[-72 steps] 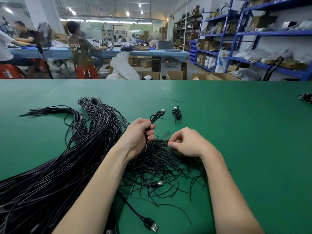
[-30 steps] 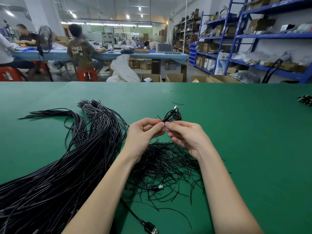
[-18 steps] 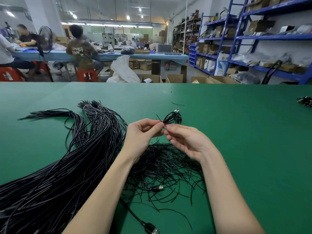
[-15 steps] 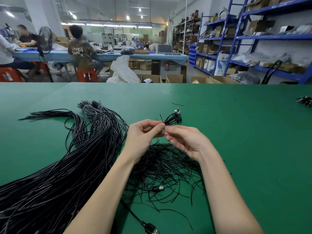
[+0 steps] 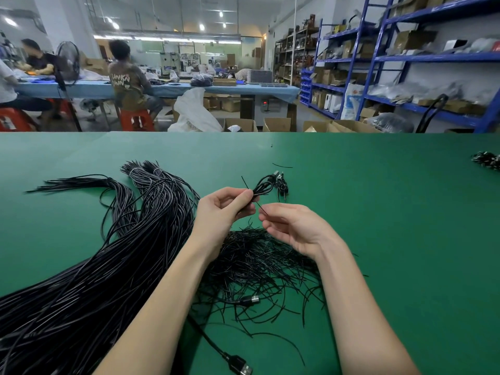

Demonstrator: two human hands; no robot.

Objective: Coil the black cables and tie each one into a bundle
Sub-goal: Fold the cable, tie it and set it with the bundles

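- Left hand (image 5: 224,209): fingers grip a coiled cable (image 5: 263,186), frame centre.
- Right hand (image 5: 293,228): fingers pinch a thin tie (image 5: 262,208).
- Loose ties (image 5: 259,266) heaped on the desk (image 5: 392,212).

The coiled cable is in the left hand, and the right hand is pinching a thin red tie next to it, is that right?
Not quite. In the head view the tie the right hand pinches is black, not red. The rest holds: the left hand holds the coiled cable.
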